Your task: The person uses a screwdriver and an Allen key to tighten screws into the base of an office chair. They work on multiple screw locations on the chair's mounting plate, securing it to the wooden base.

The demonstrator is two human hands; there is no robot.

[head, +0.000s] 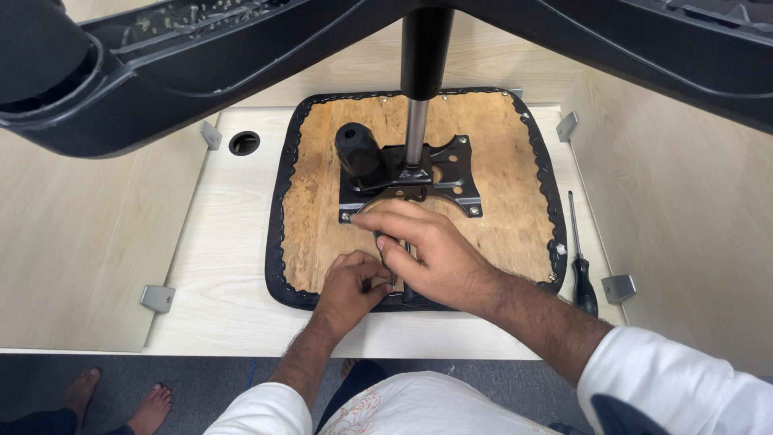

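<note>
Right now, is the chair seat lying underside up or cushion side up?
Underside up. The chair seat shows its bare wooden board, with the black mounting plate screwed to it and the metal column rising from it.

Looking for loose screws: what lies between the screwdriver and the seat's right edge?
In the head view, only bare pale board separates the screwdriver from the seat.

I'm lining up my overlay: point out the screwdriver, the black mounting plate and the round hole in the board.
Screwdriver (584, 283): head view, on its black handle.
Black mounting plate (459, 181): head view, on its right wing.
Round hole (244, 142): head view, on its dark middle.
</note>
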